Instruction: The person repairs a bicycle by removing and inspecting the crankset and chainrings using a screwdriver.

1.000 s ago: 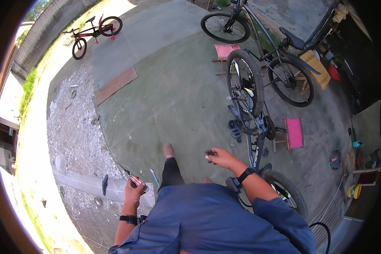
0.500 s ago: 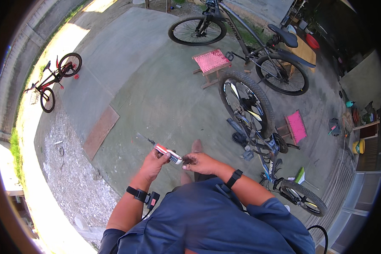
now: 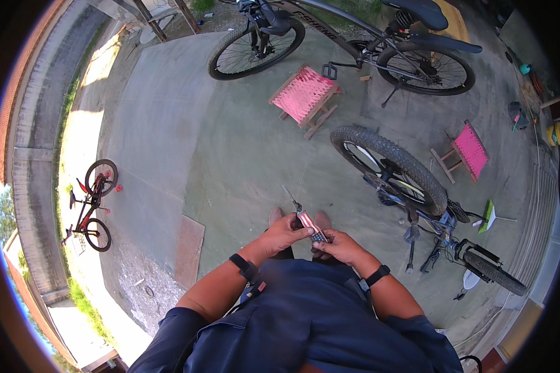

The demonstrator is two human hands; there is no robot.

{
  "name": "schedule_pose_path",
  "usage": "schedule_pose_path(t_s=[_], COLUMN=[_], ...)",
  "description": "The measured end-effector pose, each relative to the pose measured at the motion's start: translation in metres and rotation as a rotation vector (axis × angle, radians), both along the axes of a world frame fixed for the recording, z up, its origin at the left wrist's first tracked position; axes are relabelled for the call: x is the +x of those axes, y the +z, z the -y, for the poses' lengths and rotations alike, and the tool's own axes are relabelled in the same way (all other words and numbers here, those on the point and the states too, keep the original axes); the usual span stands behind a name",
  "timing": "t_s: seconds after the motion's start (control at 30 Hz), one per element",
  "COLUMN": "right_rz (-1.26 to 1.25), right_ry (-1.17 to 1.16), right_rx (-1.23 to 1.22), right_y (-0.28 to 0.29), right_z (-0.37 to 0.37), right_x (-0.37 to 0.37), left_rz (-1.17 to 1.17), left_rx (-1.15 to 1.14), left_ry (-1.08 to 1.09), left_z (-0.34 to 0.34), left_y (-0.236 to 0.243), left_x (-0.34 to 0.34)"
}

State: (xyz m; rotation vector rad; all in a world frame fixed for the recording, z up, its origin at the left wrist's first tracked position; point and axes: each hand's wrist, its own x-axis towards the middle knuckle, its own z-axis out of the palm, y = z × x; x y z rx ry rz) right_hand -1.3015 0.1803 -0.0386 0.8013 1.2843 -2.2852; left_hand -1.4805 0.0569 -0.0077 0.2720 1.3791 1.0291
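My left hand (image 3: 283, 235) is closed round a hand tool (image 3: 308, 221) with a red-and-white striped, starred handle and a thin metal shaft pointing forward, away from me. My right hand (image 3: 339, 247) is closed at the handle's near end, its fingertips partly hidden. Both hands are in front of my dark blue shirt (image 3: 274, 311), above my shoes (image 3: 322, 220). A bicycle (image 3: 392, 175) with a fat tyre lies on the concrete just ahead and to my right.
A grey bicycle (image 3: 348, 43) stands ahead, near two pink woven folding stools (image 3: 300, 94). A small black-and-red bicycle (image 3: 93, 199) is at the left, near a wall (image 3: 37, 161). A reddish board (image 3: 190, 252) lies left of me; a green dustpan (image 3: 488, 214) sits right.
My hands, apart a second ago, have come together on the tool in front of me and moved rightward in the picture. The view has turned, shifting the bicycles and stools.
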Motion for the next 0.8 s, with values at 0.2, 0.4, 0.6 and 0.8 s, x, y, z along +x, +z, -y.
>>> schedule_pose_path(t_s=[0.2, 0.4, 0.6, 0.8], right_rz=[0.212, 0.414, 0.421, 0.429], right_ry=[-0.354, -0.688, -0.886, -0.869], right_rx=[-0.122, -0.264, -0.467, -0.506], right_y=[-0.040, -0.103, -0.158, -0.201], right_z=[0.000, 0.055, 0.097, 0.104], right_x=[0.015, -0.003, -0.086, -0.128], left_rz=[-0.335, -0.644, -1.078, -1.291], left_rx=[-0.266, -0.343, -0.238, -0.238], left_ry=[-0.291, -0.516, -0.559, -0.451], left_z=[-0.043, -0.115, -0.205, -0.254], left_y=[-0.079, -0.163, -0.270, -0.362], left_x=[-0.126, -0.259, -0.371, -0.441])
